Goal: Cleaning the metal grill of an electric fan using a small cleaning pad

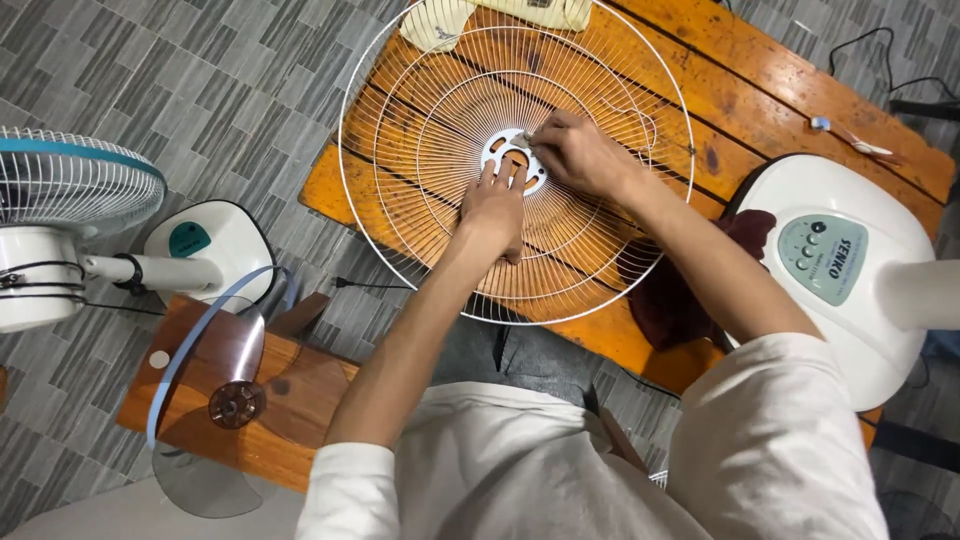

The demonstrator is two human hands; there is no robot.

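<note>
Hands (492,205) on fan grille (420,130)

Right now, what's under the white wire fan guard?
The fan guard lies on the orange wooden table, visible through the wires. Both hands cover the centre plate.
</note>
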